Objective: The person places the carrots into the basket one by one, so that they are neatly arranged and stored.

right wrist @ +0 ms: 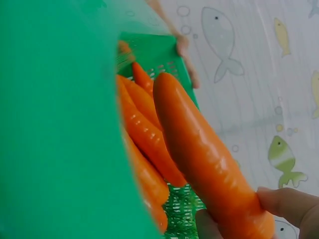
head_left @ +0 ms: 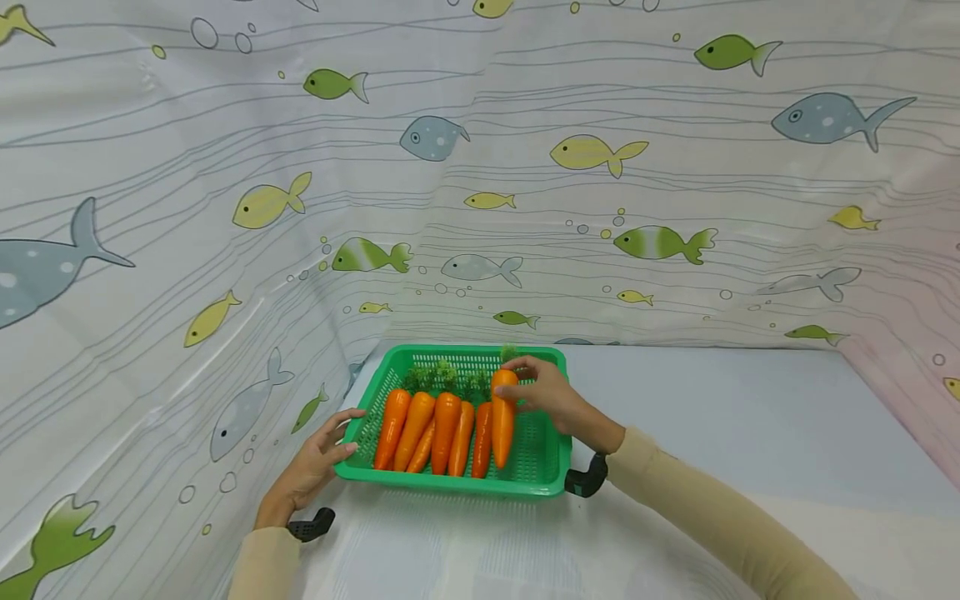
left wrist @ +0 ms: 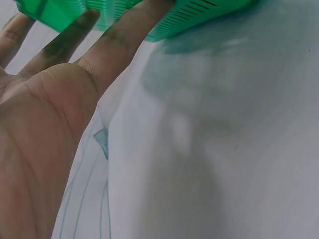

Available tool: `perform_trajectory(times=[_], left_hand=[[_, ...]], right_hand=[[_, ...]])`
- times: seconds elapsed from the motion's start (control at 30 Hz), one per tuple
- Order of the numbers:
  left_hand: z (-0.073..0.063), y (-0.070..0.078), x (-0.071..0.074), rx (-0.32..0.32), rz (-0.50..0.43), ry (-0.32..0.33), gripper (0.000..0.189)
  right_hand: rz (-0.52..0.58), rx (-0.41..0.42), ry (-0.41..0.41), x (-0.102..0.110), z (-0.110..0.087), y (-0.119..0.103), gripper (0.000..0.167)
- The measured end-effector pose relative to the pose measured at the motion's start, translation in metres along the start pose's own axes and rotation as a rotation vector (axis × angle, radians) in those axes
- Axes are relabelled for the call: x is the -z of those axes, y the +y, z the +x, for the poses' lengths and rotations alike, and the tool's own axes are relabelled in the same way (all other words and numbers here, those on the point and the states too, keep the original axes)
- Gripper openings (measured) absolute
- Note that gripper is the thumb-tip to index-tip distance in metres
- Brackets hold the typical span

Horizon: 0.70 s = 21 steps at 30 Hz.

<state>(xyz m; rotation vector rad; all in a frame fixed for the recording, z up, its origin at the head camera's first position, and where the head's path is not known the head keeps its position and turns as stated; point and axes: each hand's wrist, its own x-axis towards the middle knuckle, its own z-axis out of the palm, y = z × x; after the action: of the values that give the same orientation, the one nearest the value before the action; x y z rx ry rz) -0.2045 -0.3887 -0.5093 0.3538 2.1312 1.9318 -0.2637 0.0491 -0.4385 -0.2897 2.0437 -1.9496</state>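
Note:
A green plastic basket (head_left: 543, 454) holds a row of orange toy carrots (head_left: 446, 429) with frilly green tops at the far side. My right hand (head_left: 547, 396) pinches one carrot (head_left: 503, 429) near its thick end, over the basket's right part. In the right wrist view that carrot (right wrist: 209, 159) slants up from the thumb and a finger, its tip raised above the others. At the basket's left edge is my left hand (head_left: 318, 458), fingers spread. The left wrist view shows straight fingers (left wrist: 119, 45) at the basket's rim (left wrist: 194, 20).
The basket stands on a white table (head_left: 660, 400). Behind it and to the left hangs a pale sheet (head_left: 525, 233) printed with fish and wavy lines. In the right wrist view, the basket's near wall (right wrist: 60, 124) blocks much of the left side.

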Motion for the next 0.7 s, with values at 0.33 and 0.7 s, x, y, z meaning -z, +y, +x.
perform_trajectory(times=[0.33,0.7], left_hand=[[0.000,0.003,-0.003,0.000,-0.014,0.007,0.057],[-0.001,0.003,-0.003,-0.008,-0.023,-0.009,0.056]], right_hand=[[0.042,-0.045,-0.033,-0.007,0.004,-0.013,0.051],[0.053,-0.052,-0.033,-0.022,0.022,-0.011,0.053]])
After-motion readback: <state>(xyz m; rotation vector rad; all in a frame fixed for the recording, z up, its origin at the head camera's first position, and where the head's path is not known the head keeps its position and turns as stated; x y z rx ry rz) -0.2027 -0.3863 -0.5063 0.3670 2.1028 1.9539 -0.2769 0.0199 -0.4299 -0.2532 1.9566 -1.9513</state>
